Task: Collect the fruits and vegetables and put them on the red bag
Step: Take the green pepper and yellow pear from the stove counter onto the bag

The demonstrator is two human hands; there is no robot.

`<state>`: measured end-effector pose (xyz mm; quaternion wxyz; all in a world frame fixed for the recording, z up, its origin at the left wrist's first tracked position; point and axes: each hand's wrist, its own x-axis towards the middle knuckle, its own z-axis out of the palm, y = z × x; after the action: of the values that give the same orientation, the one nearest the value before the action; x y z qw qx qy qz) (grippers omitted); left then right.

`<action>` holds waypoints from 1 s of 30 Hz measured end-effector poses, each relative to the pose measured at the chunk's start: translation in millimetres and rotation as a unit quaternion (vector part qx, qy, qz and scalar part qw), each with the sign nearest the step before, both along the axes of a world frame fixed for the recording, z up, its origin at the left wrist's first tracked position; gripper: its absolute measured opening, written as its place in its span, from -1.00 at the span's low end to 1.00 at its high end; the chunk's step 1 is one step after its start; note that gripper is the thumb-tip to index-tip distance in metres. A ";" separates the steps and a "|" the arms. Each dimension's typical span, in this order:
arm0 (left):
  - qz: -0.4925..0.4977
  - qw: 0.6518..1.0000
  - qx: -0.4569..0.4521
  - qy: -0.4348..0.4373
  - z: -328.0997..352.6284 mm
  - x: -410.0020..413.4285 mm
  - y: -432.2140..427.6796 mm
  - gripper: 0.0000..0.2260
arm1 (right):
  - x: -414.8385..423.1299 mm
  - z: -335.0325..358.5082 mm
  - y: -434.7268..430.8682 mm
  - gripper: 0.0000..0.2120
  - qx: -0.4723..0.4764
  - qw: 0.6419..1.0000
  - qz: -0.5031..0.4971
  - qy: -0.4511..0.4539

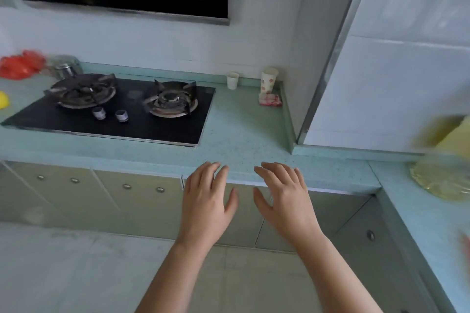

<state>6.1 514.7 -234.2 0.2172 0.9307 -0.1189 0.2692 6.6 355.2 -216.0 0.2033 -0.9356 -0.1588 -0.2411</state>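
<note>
The red bag (21, 63) lies crumpled on the table (241, 124), far off at ten o'clock from my hands, next to a shiny pot (66, 68). A yellow fruit (3, 100) peeks in at the edge, just below the bag; I cannot tell what kind. The black stove (112, 112) sits between the bag and me. My left hand (207, 201) and right hand (283, 201) float side by side over the front edge of the table, palms down, fingers spread wide, holding nothing. Two paper cups (268, 79) stand at one o'clock, with a red and white cloth (270, 99) beside the bigger one. Something yellow and blurry (442, 175) sits at three o'clock.
</note>
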 end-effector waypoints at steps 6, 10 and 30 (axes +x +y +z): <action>0.082 0.996 -0.017 -0.002 -2.5 -2.6 61.8 -0.64 | 22.7 0.3 64.4 -0.64 -0.003 0.997 0.071 0.015; 0.132 0.991 -0.011 -0.011 -5.1 3.0 98.9 -0.66 | 42.6 -1.1 104.9 -0.63 -0.004 0.993 0.119 0.017; 0.307 0.949 0.023 0.061 -1.1 126.8 297.8 -0.63 | 216.9 -17.5 326.7 -0.64 0.006 0.956 0.285 0.074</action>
<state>132.8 812.4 -235.3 0.1089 0.9416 0.1802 0.2627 223.4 681.9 -233.5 0.2806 -0.8654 -0.4017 -0.1044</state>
